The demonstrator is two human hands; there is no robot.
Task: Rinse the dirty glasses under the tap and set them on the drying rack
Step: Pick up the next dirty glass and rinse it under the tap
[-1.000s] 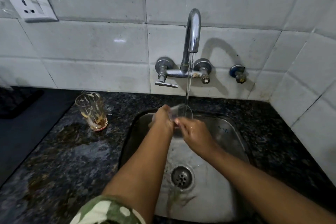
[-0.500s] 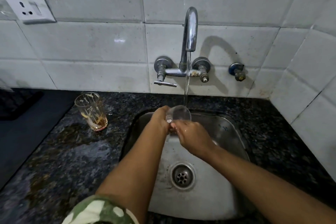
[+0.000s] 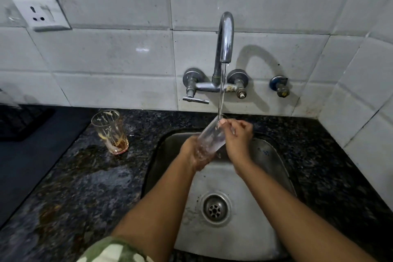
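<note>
Now the glass [image 3: 210,137] is tilted, base gripped in the left hand [image 3: 194,153], right hand [image 3: 238,136] fingers rubbing its rim: rinsing continues.

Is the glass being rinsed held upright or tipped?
Tipped. The glass slants over the sink, rim up toward the tap stream, base in the left hand, right hand at its rim.
</note>
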